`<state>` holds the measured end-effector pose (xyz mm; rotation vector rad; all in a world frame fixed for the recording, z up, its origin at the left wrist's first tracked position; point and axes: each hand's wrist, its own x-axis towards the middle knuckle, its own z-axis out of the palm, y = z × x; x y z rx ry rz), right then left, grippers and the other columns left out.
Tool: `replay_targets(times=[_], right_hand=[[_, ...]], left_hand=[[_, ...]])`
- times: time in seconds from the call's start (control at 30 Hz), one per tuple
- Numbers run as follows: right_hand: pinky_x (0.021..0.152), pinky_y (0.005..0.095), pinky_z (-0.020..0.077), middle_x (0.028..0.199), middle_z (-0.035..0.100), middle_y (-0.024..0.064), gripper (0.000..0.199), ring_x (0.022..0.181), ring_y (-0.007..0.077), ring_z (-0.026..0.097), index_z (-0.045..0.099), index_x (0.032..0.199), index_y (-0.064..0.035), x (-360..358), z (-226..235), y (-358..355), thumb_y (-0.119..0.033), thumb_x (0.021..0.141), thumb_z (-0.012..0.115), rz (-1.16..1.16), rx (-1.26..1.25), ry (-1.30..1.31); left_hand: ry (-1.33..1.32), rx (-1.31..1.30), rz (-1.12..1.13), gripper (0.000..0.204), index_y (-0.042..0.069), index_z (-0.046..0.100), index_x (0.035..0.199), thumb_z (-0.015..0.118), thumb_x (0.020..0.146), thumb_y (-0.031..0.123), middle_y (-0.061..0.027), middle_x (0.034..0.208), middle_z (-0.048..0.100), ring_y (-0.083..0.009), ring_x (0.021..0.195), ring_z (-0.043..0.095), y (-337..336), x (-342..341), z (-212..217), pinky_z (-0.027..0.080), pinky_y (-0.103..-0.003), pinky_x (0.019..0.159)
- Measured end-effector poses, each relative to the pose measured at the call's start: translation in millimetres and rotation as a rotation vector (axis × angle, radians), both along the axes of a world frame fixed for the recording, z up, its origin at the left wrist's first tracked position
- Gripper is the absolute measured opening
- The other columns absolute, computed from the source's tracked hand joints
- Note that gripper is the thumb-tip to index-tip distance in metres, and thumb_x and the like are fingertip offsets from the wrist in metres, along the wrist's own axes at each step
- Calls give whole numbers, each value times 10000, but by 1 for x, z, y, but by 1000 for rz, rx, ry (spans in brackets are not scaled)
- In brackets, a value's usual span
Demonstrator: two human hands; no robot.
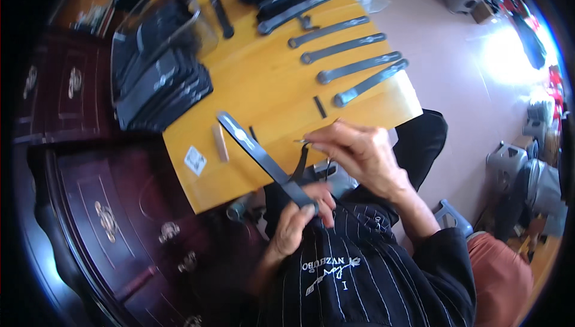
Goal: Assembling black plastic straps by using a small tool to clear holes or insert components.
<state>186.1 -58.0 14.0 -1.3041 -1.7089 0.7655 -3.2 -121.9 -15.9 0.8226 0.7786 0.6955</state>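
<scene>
My left hand is closed around the lower end of a long, flat dark strap. The strap slants up and left over the table, with a rounded far end and a pale mark on its face. My right hand pinches the top of a thin dark strip between thumb and fingertips. A small shiny tip shows at that pinch, too small to name. The strip curves down toward the strap near my left hand; whether they are joined I cannot tell.
Several similar straps lie side by side on the yellow table. Dark stacked pieces rise at its left, with more straps at the back. A wooden stick and a white square label lie near the left edge. Dark drawers stand left.
</scene>
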Motion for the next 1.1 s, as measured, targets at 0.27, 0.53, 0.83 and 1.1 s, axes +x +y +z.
replay_targets(times=[0.27,0.53,0.83,1.1], right_hand=[[571,287,500,768,640,63,354,615,185,634,658,1085,-93,-3,11,1,-181,758,760,120,-150,-43],[552,257,518,726,628,65,753,609,134,630,526,1303,-125,-31,2,-13,-237,636,858,27,-286,-5],[551,273,444,750,616,62,214,624,201,601,682,931,-32,-46,-8,15,-91,738,754,61,-147,53],[960,478,445,1085,646,189,399,1074,374,595,658,1071,-132,16,-123,113,-476,884,577,337,834,953]], left_hand=[[-97,-90,343,343,91,410,871,336,1018,392,14,528,291,-58,413,225,45,-12,-6,158,-201,386],[-86,-74,271,334,78,456,901,385,1006,386,11,546,341,-54,418,264,57,-16,-18,159,-200,379],[-134,-76,11,374,41,462,871,385,1014,377,5,649,414,-54,496,368,38,-27,-15,256,-195,444],[214,38,-204,380,32,540,849,445,993,371,-17,598,491,-66,491,424,-21,-48,8,325,-230,462]])
